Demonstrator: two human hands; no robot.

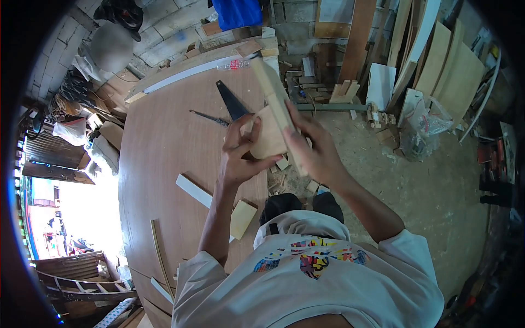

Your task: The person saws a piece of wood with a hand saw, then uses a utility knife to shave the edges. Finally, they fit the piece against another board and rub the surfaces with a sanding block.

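Note:
My right hand (314, 145) is closed around a long pale wooden strip (273, 93), which slants up and away over the table's right edge. Against the strip's left side sits a small flat wooden block (269, 136). My left hand (240, 150) pinches this block between thumb and fingers. Just beyond my left hand lies a hand saw (232, 101) with a dark blade, its handle hidden by the hand. A thin dark tool (208, 116) lies beside the saw; its kind cannot be made out.
On the brown table (158, 142) lie a white strip (193, 189), a pale wooden block (243, 218) and a thin stick (159, 251). A clear plastic bottle (234, 64) rests near the far edge. Boards (448, 65) lean at right, near a plastic bag (424, 128) of scraps.

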